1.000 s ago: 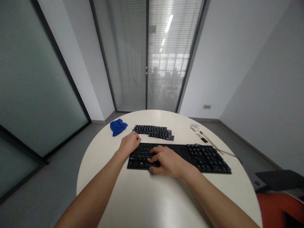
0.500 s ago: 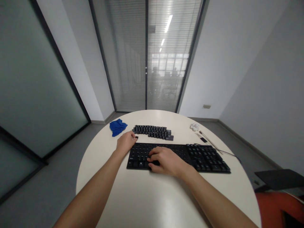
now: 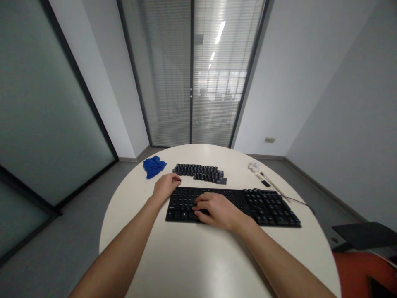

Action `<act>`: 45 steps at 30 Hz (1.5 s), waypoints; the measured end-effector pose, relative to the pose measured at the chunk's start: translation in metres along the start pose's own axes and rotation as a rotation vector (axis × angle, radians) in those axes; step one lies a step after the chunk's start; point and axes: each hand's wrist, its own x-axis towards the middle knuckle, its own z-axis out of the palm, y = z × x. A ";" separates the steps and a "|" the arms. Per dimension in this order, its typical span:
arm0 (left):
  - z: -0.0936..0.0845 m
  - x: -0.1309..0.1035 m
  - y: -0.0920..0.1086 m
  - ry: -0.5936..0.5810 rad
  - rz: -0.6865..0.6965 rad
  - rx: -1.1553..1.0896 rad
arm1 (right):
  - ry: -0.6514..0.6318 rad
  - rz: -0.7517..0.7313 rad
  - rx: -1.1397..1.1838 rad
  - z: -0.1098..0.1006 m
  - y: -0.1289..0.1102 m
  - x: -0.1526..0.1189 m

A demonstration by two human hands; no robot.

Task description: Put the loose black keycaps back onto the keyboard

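**Q:** ok so what are your hands doing there?

**A:** Left arm's stretched forward, and my left hand (image 3: 164,188) is tipped inward just past the far left corner of the black keyboard (image 3: 276,209). Right arm comes in at a slant, right hand (image 3: 217,210) palm down over the left-middle part of the board, fingers curled.

**Q:** and the grip?

**A:** Left one's pinched together on a small dark piece (image 3: 178,180), only a bit of it pokes out at the fingertips. Looks like a keycap, but it's tiny from here. Right grip is looser: thumb and fingers apart, a dark gap between them, fingertips on or just over the keys. Can't tell if they're actually pressing.

**Q:** where's everything else?

**A:** Keyboard lies flat across the desk (image 3: 173,256), right in front of me. Loose keycaps (image 3: 201,170) sit in uneven rows just beyond it, blue cloth (image 3: 154,166) to the left of those.

**Q:** any brand or lettering?

**A:** One bottom-row key (image 3: 184,214) has a pale mark, kinda like a Windows logo. Other key markings are too small to read.
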 end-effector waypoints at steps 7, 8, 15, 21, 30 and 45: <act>0.004 0.001 0.004 0.024 0.185 -0.174 | 0.086 0.040 -0.087 0.000 0.004 0.001; 0.005 0.001 0.006 0.023 0.220 -0.217 | 0.118 0.070 -0.107 0.001 0.005 0.001; 0.010 -0.005 0.028 -0.113 0.291 -0.523 | 0.294 0.198 -0.148 0.008 0.019 -0.001; 0.012 -0.013 0.040 -0.282 0.246 -0.829 | 0.315 0.236 -0.144 0.009 0.021 -0.001; 0.006 -0.021 0.048 -0.382 0.222 -0.897 | 0.294 0.221 -0.127 0.004 0.019 -0.001; 0.007 -0.016 0.036 -0.308 0.332 -0.629 | 0.288 0.320 0.097 0.000 0.020 -0.003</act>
